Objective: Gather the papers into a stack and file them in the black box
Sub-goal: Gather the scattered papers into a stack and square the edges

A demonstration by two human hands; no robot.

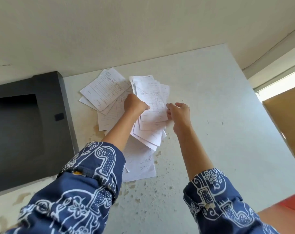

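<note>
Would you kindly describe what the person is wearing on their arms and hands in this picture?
Both arms wear dark blue sleeves printed with a white batik-style pattern of scrolls, dots and flowers. The left sleeve and the right sleeve are each pushed back to mid-forearm, leaving wrists bare. The left hand and the right hand show no gloves, rings or watch.
</note>
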